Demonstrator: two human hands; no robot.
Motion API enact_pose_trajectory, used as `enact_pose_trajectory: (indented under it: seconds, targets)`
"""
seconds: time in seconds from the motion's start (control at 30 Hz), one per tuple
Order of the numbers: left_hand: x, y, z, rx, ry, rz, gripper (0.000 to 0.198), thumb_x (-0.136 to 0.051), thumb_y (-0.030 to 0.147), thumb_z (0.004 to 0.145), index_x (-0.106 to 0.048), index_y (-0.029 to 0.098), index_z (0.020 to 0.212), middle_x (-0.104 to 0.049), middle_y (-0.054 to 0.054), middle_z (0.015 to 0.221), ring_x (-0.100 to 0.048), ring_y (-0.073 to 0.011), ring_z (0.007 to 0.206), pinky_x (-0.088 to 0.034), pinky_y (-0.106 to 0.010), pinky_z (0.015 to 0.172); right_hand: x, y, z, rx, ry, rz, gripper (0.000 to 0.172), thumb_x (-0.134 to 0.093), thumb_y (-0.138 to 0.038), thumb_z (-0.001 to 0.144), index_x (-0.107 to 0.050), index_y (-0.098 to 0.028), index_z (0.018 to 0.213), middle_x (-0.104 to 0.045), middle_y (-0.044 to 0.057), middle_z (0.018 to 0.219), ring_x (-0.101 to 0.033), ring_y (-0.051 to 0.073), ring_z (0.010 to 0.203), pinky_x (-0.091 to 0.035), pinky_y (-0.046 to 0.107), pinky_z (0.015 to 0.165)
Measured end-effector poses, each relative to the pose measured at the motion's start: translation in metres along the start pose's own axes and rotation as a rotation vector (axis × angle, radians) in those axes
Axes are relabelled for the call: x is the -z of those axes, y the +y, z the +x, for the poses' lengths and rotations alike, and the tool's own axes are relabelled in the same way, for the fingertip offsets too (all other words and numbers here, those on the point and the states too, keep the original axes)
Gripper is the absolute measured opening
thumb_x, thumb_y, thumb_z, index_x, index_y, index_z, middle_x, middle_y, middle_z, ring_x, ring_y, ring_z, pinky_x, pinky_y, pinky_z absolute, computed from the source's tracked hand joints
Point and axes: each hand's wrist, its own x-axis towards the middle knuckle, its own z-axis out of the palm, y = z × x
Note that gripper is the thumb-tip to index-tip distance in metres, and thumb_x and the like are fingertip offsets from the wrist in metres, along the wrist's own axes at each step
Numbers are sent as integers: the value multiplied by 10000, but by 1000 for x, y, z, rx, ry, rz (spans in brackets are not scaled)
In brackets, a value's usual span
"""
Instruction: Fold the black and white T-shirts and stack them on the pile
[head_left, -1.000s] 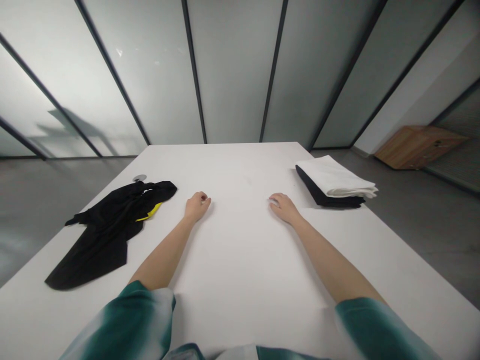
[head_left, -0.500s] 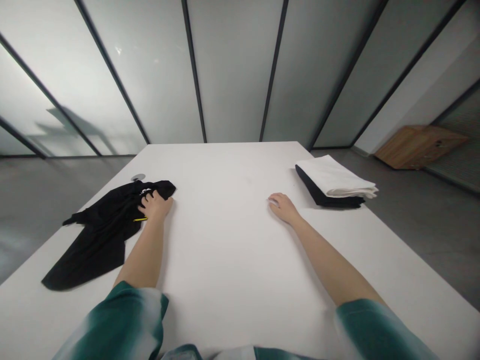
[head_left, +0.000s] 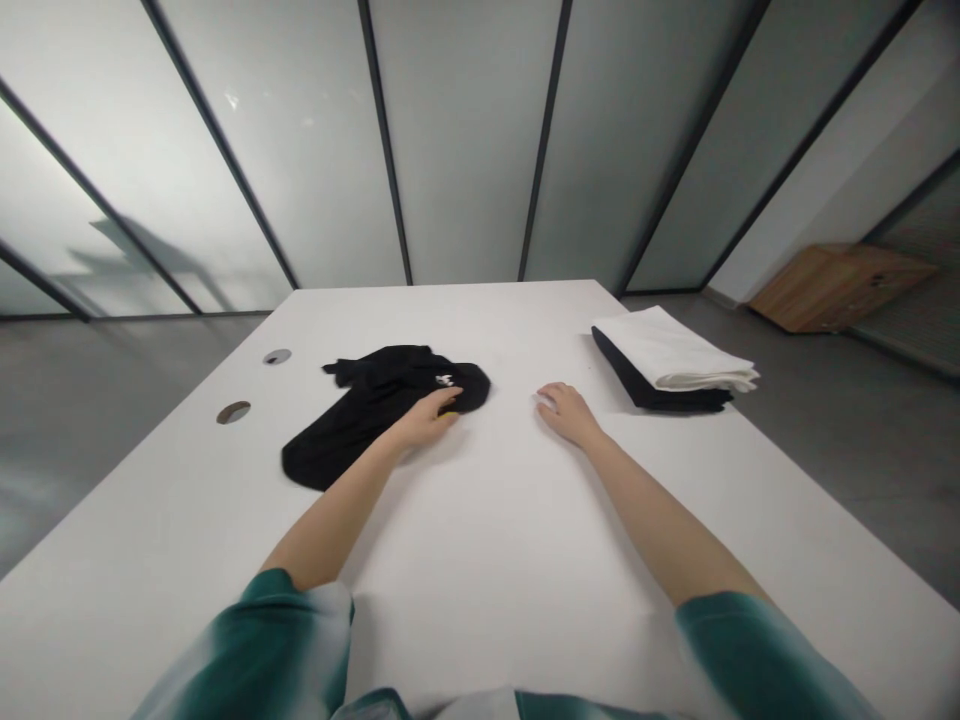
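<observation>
A crumpled black T-shirt (head_left: 367,400) with a small white print lies left of the table's middle. My left hand (head_left: 431,418) grips its near edge, close to the print, and a bit of yellow shows by the fingers. My right hand (head_left: 568,412) rests on the white table (head_left: 510,560), holding nothing, with its fingers loosely bent and apart. A gap of bare tabletop separates it from the T-shirt.
To the right lies a folded stack: white cloth (head_left: 667,345) over black cloth (head_left: 675,402). Two round holes, the nearer hole (head_left: 234,412) and the farther hole (head_left: 277,356), pierce the table's left side. A wooden cabinet (head_left: 832,288) stands beyond on the floor.
My left hand has pulled the black T-shirt to the right across the table, toward the middle, uncovering the nearer hole. My right hand has stayed in place.
</observation>
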Motion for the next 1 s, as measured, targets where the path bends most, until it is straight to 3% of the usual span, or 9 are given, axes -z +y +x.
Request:
enact_pose_trajectory:
  seconds: [0.1,0.23,0.33,0.43,0.6,0.73,0.8,0.87,1.0]
  targets:
    - [-8,22,-1,-193,95,-102,351,-455,254,929,-631,188,1225,-641,-100,1278,-590,-217,1183,-465,-377,1041,6,-4,-2,32,88,56,327,-514,-338,896,-653,-189,1152,-652,127,1144,-571,281,1097,-445,425,970]
    - [-6,13,-4,-52,262,151,309,-494,286,916,-655,190,1162,-636,-111,1261,-544,-261,1234,-403,-438,1094,13,-19,-5,110,134,47,405,-548,-414,896,-638,-178,1212,-629,145,1171,-557,296,1104,-427,446,996]
    - [-8,-7,-6,77,139,306,458,-545,399,904,-588,177,1302,-516,-141,1437,-427,-319,1362,-322,-485,1145,10,-29,-7,189,18,-38,452,-625,-430,846,-654,-194,1230,-595,141,1278,-519,314,1179,-415,458,1008]
    - [-12,-18,-6,128,6,371,551,-507,478,922,-538,161,1371,-448,-163,1497,-388,-343,1391,-295,-493,1151,3,-27,-7,158,-58,-113,371,-614,-340,847,-687,-233,1195,-592,118,1308,-504,311,1206,-414,461,1003]
    - [-13,-3,-8,140,39,433,519,-506,555,899,-636,208,1261,-564,-171,1325,-509,-374,1244,-412,-505,1022,-4,-2,-2,-141,130,-162,369,-551,-256,854,-671,-239,1202,-577,157,1330,-496,358,1182,-404,542,983]
    - [-5,15,-8,78,-77,287,479,-541,579,868,-720,189,1079,-660,-143,1105,-635,-311,1046,-481,-411,934,-1,4,0,-308,286,-96,486,-504,-299,872,-554,-157,1334,-540,220,1336,-496,386,1171,-401,570,969]
    - [1,19,-7,3,-198,112,462,-502,563,898,-720,195,1074,-699,-104,1041,-668,-264,969,-503,-365,889,5,-2,0,-237,312,-47,455,-471,-346,904,-566,-154,1306,-567,203,1283,-501,368,1164,-395,551,990]
    - [5,20,-6,-47,-240,-44,448,-418,507,954,-693,202,1134,-722,-71,997,-683,-221,910,-518,-337,854,11,-11,-1,-115,313,-1,428,-450,-382,929,-588,-169,1273,-593,179,1228,-509,344,1154,-390,520,1009]
    - [-3,11,-5,-73,20,88,430,-462,399,945,-597,199,1301,-643,-107,1288,-588,-249,1195,-440,-408,1044,13,-27,-5,133,122,18,453,-490,-422,927,-584,-191,1306,-605,142,1234,-540,304,1130,-415,454,999]
